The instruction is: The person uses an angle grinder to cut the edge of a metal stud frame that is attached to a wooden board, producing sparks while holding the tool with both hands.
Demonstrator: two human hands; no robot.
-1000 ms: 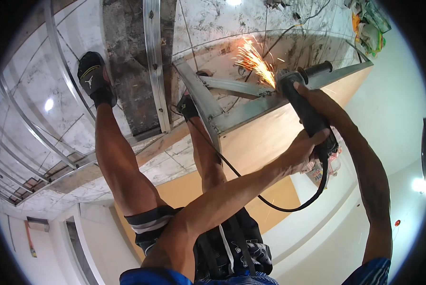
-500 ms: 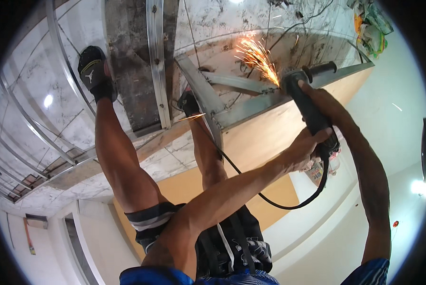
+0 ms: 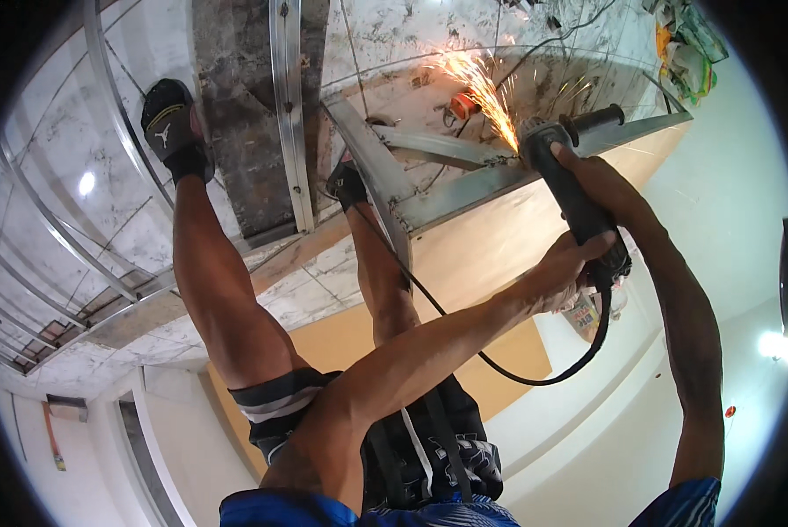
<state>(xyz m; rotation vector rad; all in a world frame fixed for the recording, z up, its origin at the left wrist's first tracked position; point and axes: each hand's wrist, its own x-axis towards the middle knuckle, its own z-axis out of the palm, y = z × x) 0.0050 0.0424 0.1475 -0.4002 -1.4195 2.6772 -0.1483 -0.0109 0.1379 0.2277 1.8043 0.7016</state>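
Observation:
An angle grinder, black with a grey head and a side handle, runs against a metal frame faced with a light panel. Orange sparks spray up and to the left from where its head meets the frame's bar. My left hand is wrapped round the rear of the grinder's body, near the cord. Further up, my right hand grips the body just behind the head, its thumb on top. The disc itself is hidden.
The grinder's black cord loops down and back left past my leg. Metal bars and a dark board lie to the left by my feet. An orange object sits on the tiled floor behind the sparks.
Sparks still fly, with a slightly different spread, and the orange object now shows behind them. The grinder's head has shifted very slightly; both hands keep their hold.

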